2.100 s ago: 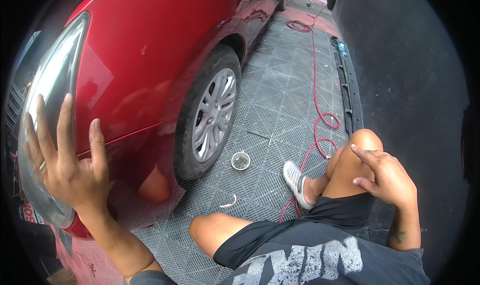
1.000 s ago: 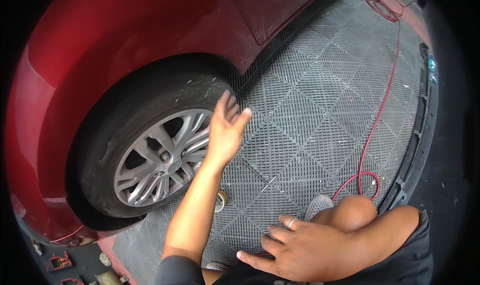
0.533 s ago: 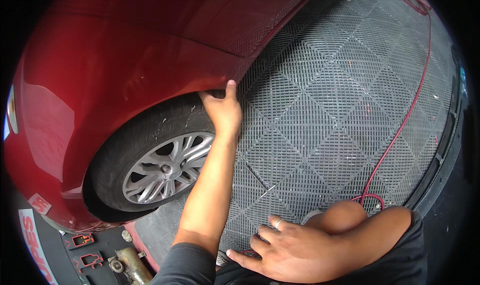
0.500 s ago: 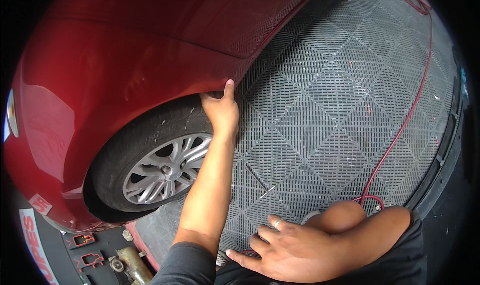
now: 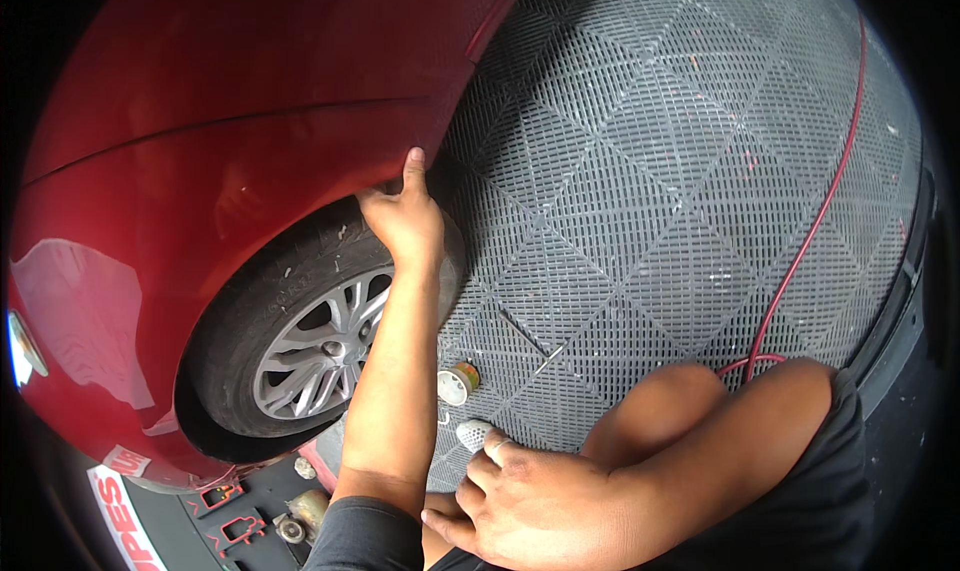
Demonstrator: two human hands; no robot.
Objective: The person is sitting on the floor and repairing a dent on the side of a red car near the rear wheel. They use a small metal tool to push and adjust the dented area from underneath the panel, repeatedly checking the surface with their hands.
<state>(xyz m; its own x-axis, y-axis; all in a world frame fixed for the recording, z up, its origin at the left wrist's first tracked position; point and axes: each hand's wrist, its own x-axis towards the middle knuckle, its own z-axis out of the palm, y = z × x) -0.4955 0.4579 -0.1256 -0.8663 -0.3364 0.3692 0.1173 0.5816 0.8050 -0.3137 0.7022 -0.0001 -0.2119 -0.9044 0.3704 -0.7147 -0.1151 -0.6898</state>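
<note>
Up at the wheel arch of a red car, my left hand (image 5: 408,216) grips the lower edge of the fender (image 5: 300,166). Its thumb lies on the painted outside, while the fingers go behind the edge and are mostly hidden. Below it is the black tire (image 5: 240,321) with a silver alloy wheel (image 5: 325,351), partly covered by my left forearm. My right hand (image 5: 540,501), with a ring on one finger, hangs loosely by my bent knees. It holds nothing that I can see, and its fingers are bent a little and apart.
A small round can (image 5: 458,383) with a pale lid stands on the grey grid floor (image 5: 680,221), near a thin rod (image 5: 548,359). A red hose (image 5: 805,251) runs along the right. Red-edged frames (image 5: 240,531) and a metal cylinder (image 5: 310,511) lie at lower left.
My view has shifted, and the can beside my left forearm now shows. My left hand keeps its grip on the fender edge. The fingers of my right hand have curled in slightly.
</note>
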